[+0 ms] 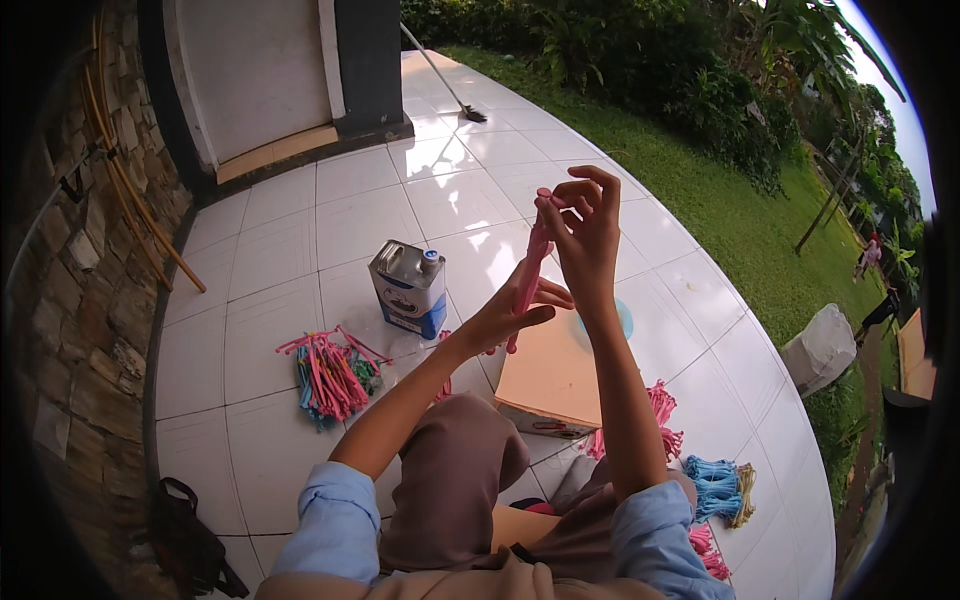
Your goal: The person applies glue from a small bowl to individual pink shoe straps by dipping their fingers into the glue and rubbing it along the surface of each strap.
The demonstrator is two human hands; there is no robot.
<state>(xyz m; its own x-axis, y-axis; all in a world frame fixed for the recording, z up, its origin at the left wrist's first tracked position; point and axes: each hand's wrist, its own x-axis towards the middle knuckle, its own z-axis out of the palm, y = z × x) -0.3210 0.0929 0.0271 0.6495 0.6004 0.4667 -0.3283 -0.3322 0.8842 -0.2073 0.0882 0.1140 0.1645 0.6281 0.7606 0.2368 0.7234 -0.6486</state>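
A long slim pink strip with knobbed ends [532, 262] is held up at a slant before me. My right hand [588, 230] pinches its upper end between thumb and fingertips, the other fingers curled above. Lower down, my left hand [505, 312] has the strip lying across it at the base of the fingers; thumb and fingers reach to the right. Whether this is one piece or several together I cannot tell. Below both hands sits a cardboard box with a flat tan top [548, 375], and a round translucent bluish thing [618, 318] lies at its far right corner.
Left of the box stands a metal can with a blue cap [410, 290], near a pile of pink and blue strips [335, 375]. Bundled blue strips [712, 485] and pink strips [665, 410] lie right. A black bag [195, 540] rests by the stone wall; a broom [470, 112] stands far off.
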